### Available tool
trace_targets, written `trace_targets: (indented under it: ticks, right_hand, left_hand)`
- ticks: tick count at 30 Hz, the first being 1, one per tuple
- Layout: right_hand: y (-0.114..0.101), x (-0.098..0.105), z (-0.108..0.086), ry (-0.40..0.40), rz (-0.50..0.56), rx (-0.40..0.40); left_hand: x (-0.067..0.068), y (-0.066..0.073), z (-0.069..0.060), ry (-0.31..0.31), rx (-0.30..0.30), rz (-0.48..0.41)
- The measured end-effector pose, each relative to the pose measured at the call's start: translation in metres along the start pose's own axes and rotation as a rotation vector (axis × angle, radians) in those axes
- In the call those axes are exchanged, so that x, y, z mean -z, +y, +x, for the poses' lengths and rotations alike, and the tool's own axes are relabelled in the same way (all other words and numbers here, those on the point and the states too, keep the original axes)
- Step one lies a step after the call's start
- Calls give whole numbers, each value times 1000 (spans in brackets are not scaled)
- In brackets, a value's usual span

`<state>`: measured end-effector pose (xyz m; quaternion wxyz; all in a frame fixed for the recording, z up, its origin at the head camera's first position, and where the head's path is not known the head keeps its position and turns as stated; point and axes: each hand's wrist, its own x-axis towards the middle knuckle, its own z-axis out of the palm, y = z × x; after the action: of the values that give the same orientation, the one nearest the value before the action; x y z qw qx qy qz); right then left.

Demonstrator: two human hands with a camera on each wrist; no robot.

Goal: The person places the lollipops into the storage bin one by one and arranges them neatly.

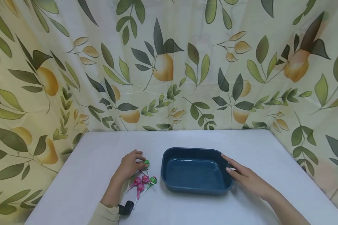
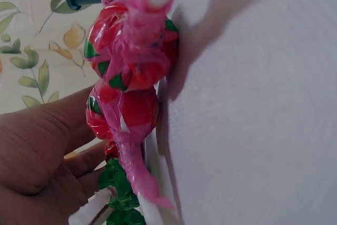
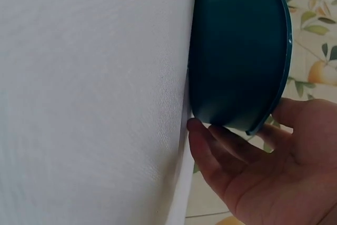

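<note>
Dark blue, the tray (image 1: pixel 192 173) sits on the white desk (image 1: pixel 197 207) in the head view; the right hand (image 1: pixel 246 179) grips its end. Left of it, we see the left hand (image 1: pixel 130 163) over the lollipops (image 1: pixel 145 179); we cannot tell whether it pinches one.

In the left wrist view, we see red and green wrappers before that palm.

In the right wrist view, fingertips touch the tray's outer wall.

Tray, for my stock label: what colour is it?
The tray is dark teal-blue; best seen in the head view.
</note>
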<state>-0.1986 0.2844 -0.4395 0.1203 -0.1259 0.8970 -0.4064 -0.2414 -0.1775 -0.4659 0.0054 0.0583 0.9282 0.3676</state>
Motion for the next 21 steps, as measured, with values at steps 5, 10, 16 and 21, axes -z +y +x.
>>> trace_targets:
  ticks: [5, 10, 16, 21]
  right_hand:
    - [0, 0, 0, -9, 14, -11]
    - [5, 0, -1, -26, 55, -35]
    - [8, -1, -2, -25, 50, -49]
    - [7, 0, 0, -30, 42, -55]
  left_hand:
    - [-1, -2, 1, 8, -7, 0]
    - [-3, -1, 1, 10, 7, -6]
    - [-4, 1, 2, 40, 13, -13]
    - [-2, 3, 3, 91, 33, -81]
